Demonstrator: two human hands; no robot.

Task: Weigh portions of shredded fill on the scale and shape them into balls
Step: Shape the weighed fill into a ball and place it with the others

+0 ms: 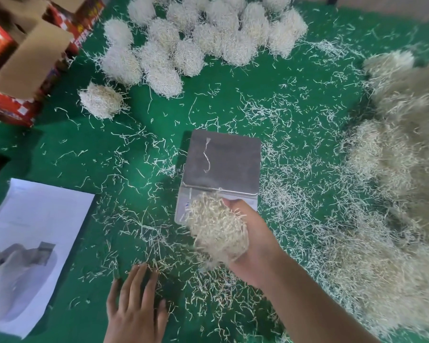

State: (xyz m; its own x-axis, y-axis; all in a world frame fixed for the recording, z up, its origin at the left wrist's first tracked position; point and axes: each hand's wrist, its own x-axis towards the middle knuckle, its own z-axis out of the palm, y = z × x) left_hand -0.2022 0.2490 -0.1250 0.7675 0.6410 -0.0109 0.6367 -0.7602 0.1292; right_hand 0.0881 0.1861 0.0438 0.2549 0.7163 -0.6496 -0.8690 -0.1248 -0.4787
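A steel-topped scale (221, 162) sits in the middle of the green table, its pan bare except for one stray strand. My right hand (253, 241) grips a clump of cream shredded fill (216, 229) just in front of the scale, covering its display. My left hand (136, 310) rests flat on the table near the front edge, fingers spread, holding nothing. Several finished fill balls (183, 40) lie heaped at the back, with one ball (100, 100) apart at the left. A big loose pile of fill (394, 181) fills the right side.
An open red cardboard box (22, 60) stands at the back left. A printed sheet of paper (30, 248) lies at the front left. Loose strands are scattered all over the green cloth (67, 149).
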